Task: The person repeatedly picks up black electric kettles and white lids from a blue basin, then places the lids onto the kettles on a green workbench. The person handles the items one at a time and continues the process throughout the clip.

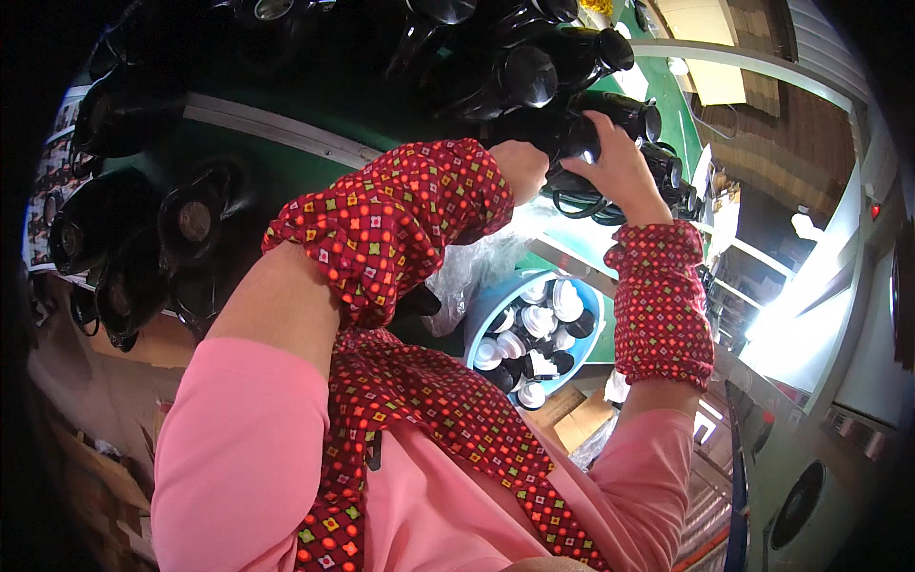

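Note:
My left hand [522,168] and my right hand [618,170] are both closed around one black round housing [577,133] at the upper middle of the head view. Each forearm wears a red patterned sleeve cover. A black cord loop [577,205] hangs under the housing between my hands. More black housings [534,67] are piled just behind it on a green surface [286,172].
A blue bucket [486,310] with several small black and white round parts stands below my hands, next to a clear plastic bag [467,272]. Black round housings [124,238] lie at the left. Cardboard [572,415] lies under the bucket. A grey machine [810,477] stands at the lower right.

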`<state>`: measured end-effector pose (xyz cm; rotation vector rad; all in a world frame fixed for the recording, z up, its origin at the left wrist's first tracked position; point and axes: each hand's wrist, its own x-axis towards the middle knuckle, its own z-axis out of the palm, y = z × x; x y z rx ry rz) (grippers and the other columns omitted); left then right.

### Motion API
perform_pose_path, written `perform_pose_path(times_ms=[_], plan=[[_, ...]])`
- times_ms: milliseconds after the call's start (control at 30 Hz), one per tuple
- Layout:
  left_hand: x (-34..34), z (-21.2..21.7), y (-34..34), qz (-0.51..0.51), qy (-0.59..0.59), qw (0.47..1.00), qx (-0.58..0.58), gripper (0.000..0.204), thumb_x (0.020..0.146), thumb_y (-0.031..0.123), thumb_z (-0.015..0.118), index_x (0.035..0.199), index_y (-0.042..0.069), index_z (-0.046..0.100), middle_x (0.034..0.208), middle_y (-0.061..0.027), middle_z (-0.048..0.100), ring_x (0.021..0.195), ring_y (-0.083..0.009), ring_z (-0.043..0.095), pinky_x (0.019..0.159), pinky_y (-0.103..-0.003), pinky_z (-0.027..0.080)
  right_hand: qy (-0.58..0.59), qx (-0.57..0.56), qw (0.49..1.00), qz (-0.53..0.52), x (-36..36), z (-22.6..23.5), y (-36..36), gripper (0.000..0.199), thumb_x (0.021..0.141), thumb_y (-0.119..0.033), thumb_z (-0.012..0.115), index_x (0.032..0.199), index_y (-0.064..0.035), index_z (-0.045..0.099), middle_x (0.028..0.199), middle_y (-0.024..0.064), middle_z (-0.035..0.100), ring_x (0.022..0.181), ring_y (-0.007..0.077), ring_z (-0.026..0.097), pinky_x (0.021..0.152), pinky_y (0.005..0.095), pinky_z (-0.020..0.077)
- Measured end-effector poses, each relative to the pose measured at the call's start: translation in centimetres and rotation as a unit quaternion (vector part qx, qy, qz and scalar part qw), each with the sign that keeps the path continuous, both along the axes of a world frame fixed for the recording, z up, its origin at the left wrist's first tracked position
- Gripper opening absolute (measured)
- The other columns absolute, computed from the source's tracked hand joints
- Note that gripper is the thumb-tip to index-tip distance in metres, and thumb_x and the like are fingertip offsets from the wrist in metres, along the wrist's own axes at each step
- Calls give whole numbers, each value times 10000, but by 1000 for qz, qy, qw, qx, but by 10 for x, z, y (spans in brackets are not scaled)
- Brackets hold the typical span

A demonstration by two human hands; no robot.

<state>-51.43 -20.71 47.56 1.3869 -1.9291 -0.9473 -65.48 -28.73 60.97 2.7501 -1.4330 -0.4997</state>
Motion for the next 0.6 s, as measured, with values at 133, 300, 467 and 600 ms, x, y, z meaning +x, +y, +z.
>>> perform_pose_path(times_ms=[133,300,467,600], plan=[[-2,-7,-3,-1,-6,1000,-18,340,984,284,669,931,-36,769,903,-239,745,862,-390,744,811,-475,594,37,28,994,-99,13,3,-5,890,792,-146,862,1550,-173,396,1290,220,593,1133,419,649,987,464,537],[2,-9,-4,-3,2,1000,-23,342,981,294,675,967,-38,756,896,-248,737,874,-407,735,818,-493,586,42,17,997,69,5,11,1,845,825,-275,852,1546,-234,415,1187,218,613,1088,413,674,948,463,568],[0,-14,-5,-10,-5,999,-39,359,998,317,658,940,-27,742,892,-243,732,893,-409,727,838,-495,574,16,-17,997,79,-11,-5,-7,826,902,-457,766,1555,-128,380,1104,257,663,1031,428,695,902,484,569],[-3,-11,-6,-7,-14,1000,0,352,1005,315,649,947,-22,735,921,-242,731,920,-407,719,850,-499,563,37,-47,998,22,-5,-15,1,887,961,-604,638,1484,62,374,910,279,731,837,430,746,740,471,611]])
